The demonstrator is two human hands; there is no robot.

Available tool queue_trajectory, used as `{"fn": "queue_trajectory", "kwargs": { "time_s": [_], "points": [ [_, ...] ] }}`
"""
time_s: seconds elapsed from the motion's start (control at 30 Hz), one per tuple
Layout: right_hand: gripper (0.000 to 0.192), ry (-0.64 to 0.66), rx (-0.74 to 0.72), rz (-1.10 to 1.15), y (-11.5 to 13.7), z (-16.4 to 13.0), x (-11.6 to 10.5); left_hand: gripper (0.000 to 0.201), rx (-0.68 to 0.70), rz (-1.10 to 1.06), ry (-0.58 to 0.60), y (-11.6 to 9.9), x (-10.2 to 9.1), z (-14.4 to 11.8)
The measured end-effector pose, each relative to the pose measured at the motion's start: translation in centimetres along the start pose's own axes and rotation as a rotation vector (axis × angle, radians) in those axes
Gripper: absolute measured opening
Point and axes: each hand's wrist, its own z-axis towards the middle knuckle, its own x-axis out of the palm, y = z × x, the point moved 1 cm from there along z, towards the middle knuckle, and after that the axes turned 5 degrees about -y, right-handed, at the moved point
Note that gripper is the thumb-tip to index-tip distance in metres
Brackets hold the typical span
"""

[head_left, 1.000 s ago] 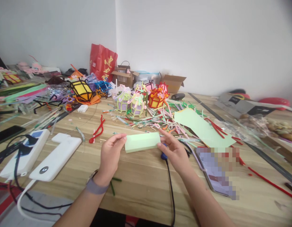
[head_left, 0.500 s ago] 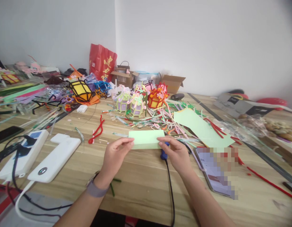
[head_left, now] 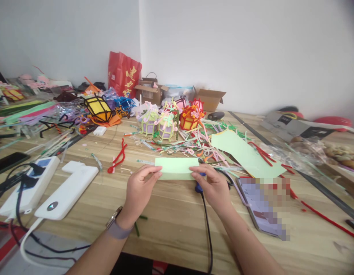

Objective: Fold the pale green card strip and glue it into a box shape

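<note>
Both hands pinching the green paper strip (head_left: 177, 168), left hand (head_left: 139, 189) and right hand (head_left: 213, 187) at either end, and I've barely moved since half a second ago, strip hovering level over the table (head_left: 171, 225), pipe cleaner pile (head_left: 191, 147) just beyond.

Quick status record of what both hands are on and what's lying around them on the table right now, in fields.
left hand: pinches the left end of the green paper strip
right hand: pinches the strip's right end
strip: held level, just above the wooden table
under right hand: blue-tipped tool with black cable
right of hands: phone, larger green sheet
left: white power strip
behind: pipe-cleaner lanterns
</note>
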Motion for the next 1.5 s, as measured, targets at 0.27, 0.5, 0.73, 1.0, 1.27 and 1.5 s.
{"fn": "queue_trajectory", "kwargs": {
  "time_s": [0.27, 0.5, 0.73, 1.0, 1.27, 1.5],
  "points": [
    [0.012, -0.07, -0.094, -0.045, 0.3, -0.5, 0.3, 0.009, 0.208, 0.066, -0.072, -0.2, 0.2, -0.3],
    [0.011, -0.119, -0.11, -0.006, 0.6, -0.8, 0.6, 0.009, 0.259, 0.119, -0.107, -0.3, 0.1, -0.6],
    [0.011, -0.174, -0.168, -0.137, 0.0, -0.5, 0.5, 0.007, 0.347, 0.159, -0.135, -0.2, 0.4, -0.6],
    [0.009, -0.18, -0.579, -0.596, 4.5, -2.0, 3.2, 0.006, 0.521, 0.277, -0.19, -0.6, 0.5, -1.6],
    [0.008, -0.109, -0.591, -0.628, 5.2, -1.2, 4.9, 0.006, 0.543, 0.33, -0.166, -0.9, 0.5, -2.0],
    [0.005, -0.131, -0.667, -0.676, 3.7, -0.6, 2.7, 0.007, 0.514, 0.329, -0.196, -0.5, 0.2, -1.4]
  ]
}}
